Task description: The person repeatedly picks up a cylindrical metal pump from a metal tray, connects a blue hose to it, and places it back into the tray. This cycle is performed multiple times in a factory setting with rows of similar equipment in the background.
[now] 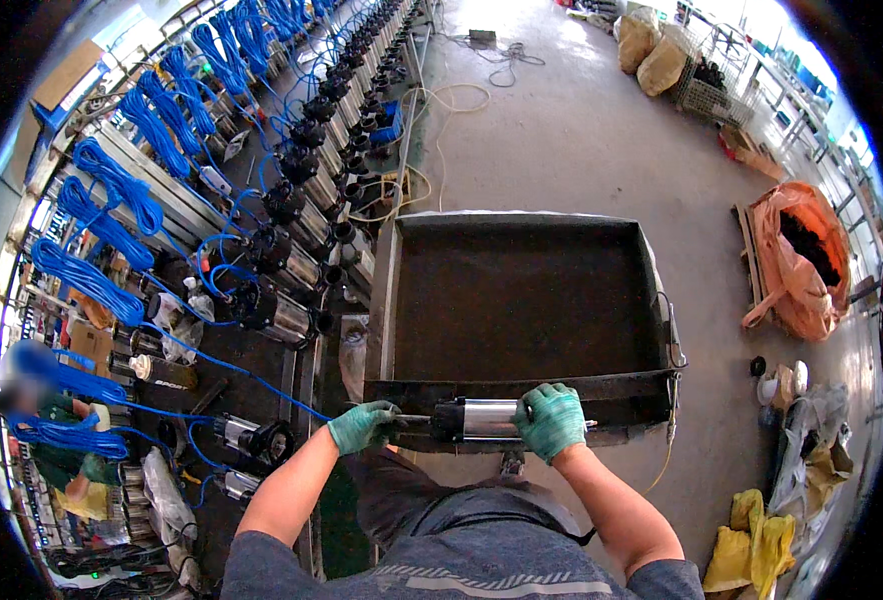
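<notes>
A shiny steel motor cylinder [488,420] with a black end lies crosswise on the near ledge of a dark rectangular tank [389,300]. From its left end sticks out a thin metal shaft [416,418]. My left hand [361,427], in a green glove, has its fingers closed at the outer end of that shaft. Wrapped over the right part of the cylinder is my gloved right hand [551,420]. A short thin tip shows just past its fingers. The undersides of both hands are hidden.
Rows of steel pumps [286,318] with coiled blue cables [91,280] fill the left side. Another person [71,450] is at the far left. An orange sack [799,260] stands at right, yellow cloths [751,545] lie lower right, and a pale hose [441,150] crosses the floor.
</notes>
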### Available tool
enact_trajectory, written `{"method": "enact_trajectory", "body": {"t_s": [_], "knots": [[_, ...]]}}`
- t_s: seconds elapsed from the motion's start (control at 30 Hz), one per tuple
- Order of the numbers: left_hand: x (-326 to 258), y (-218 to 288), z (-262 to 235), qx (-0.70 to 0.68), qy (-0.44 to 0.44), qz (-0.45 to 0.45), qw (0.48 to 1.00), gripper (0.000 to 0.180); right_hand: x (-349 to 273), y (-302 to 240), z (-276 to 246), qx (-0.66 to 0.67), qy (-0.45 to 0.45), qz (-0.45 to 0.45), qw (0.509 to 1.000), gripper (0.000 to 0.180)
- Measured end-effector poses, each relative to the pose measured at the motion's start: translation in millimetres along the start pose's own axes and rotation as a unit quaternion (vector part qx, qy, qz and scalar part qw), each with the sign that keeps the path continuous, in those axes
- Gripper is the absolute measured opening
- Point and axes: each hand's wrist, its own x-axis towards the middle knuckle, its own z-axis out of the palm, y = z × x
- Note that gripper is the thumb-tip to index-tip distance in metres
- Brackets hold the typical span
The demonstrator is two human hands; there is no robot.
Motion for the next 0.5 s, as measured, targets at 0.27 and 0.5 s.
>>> {"method": "enact_trajectory", "body": {"t_s": [0.27,0.5], "knots": [[9.6,-16.9,-12.4,0.324,0.029,0.262,0.909,0.034,-0.3,-1.2,1.3,-0.001,0.007,0.003,1.000,0.012],[-2.1,10.7,-3.7,0.510,0.063,0.102,0.852,0.027,-1.3,0.2,2.9,0.006,0.012,-0.002,1.000,0.011]]}}
